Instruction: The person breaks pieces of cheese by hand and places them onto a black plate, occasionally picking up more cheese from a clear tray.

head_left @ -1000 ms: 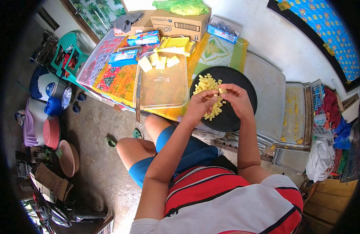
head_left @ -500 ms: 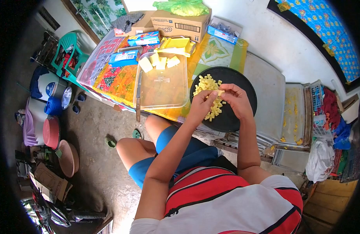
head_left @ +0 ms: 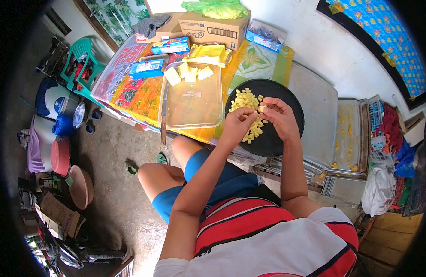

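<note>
Over a round black tray, both my hands are raised close together. Small pale-yellow cubes are heaped on the tray's left part. My right hand pinches a small yellow piece between thumb and fingers. Just left of it, my left hand has its thumb and fingertips pressed together; what they hold, if anything, is too small to make out. Left of the tray, a clear plastic tray bears several larger yellow blocks at its far end. A knife lies along its left edge.
Behind the clear tray are a yellow slicer, blue boxes and a cardboard box. Stacked flat trays stand right of the table. A green chair is at the left, and slippers lie on the floor.
My hands have moved slightly apart. The yellow piece between them now sits at my right fingertips, and my left fingertips have drawn back a little to the left.
</note>
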Motion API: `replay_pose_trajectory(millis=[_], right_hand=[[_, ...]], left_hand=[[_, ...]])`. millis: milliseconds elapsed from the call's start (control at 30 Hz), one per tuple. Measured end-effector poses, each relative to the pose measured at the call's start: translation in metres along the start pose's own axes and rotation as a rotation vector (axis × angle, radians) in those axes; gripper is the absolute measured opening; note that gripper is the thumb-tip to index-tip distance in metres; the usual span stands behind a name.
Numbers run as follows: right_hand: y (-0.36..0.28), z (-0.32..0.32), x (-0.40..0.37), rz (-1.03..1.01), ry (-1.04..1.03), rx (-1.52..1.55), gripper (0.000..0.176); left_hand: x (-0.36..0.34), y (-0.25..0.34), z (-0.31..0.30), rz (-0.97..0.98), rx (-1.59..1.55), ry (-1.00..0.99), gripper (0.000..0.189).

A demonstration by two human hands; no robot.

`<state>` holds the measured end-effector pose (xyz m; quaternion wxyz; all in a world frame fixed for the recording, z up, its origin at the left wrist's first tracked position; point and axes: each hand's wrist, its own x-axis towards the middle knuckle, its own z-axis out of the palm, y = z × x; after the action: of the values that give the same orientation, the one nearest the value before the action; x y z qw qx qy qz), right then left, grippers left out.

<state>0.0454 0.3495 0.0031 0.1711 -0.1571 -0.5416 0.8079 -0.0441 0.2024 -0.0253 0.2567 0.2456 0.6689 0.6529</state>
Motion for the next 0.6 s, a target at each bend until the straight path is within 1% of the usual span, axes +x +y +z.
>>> replay_pose_trajectory(millis=[100,200,300,500,600], right_hand=[[0.000,-0.008,0.001,0.005,0.070,-0.016,0.027],[-0.001,-0.012,0.001,0.008,0.082,-0.040,0.028],[0.002,-0.014,0.003,-0.003,0.068,-0.046,0.029],[0.010,-0.015,0.008,0.013,0.047,-0.064,0.023],[0.011,-0.015,0.008,0.024,0.018,-0.100,0.021]], left_hand=[[-0.004,-0.004,0.007,0.284,0.340,0.107,0.019],[-0.013,0.001,0.009,0.401,0.690,0.146,0.019],[-0.014,-0.003,0.012,0.361,0.743,0.118,0.018],[-0.011,-0.006,0.007,0.453,0.713,0.211,0.019],[-0.004,-0.002,0.003,0.465,0.492,0.242,0.022]])
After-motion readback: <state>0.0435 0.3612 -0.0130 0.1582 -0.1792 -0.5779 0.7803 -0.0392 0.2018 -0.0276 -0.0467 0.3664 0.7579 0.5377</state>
